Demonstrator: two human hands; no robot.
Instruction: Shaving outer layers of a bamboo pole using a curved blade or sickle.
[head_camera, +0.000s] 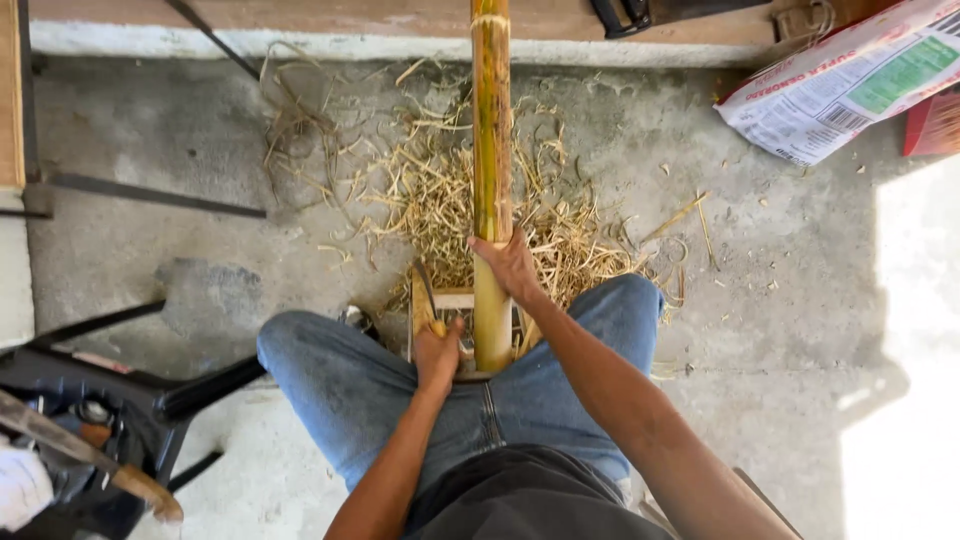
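A long yellow-green bamboo pole (491, 130) runs from my lap straight away across the concrete floor. My right hand (510, 265) grips the pole partway along it. My left hand (437, 350) is closed around the wooden handle of a knife (427, 295) whose blade points forward, close to the left of the pole. The pole's near end rests on a small wooden block (450, 300) between my knees. I sit in blue jeans.
A heap of pale bamboo shavings (440, 190) lies around the pole. A printed sack (850, 80) lies at the top right. A black metal stand with tools (90, 420) is at the lower left. A wooden ledge runs along the top.
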